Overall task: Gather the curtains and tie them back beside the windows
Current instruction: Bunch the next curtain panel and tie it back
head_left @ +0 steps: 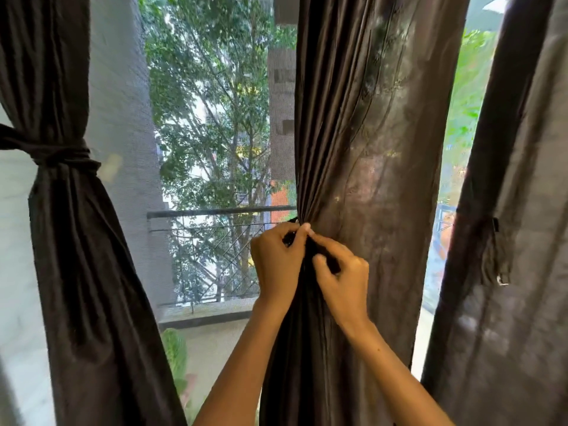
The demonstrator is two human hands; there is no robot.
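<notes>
Left curtain (70, 210) already tied back. Middle curtain (362, 149) gathered at centre; dark tie (319, 256) pinched by left hand (276, 265) and right hand (344, 281), unfastened. Right curtain (507, 241) left loose.

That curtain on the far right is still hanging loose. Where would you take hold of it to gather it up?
Probably at the level of its hanging tie-back strap, on the right curtain. Come from its left, window-side edge and wrap the fingers around the folds there: the cloth falls in vertical pleats that bunch sideways, and the left curtain is cinched at about mid-height too.
</notes>
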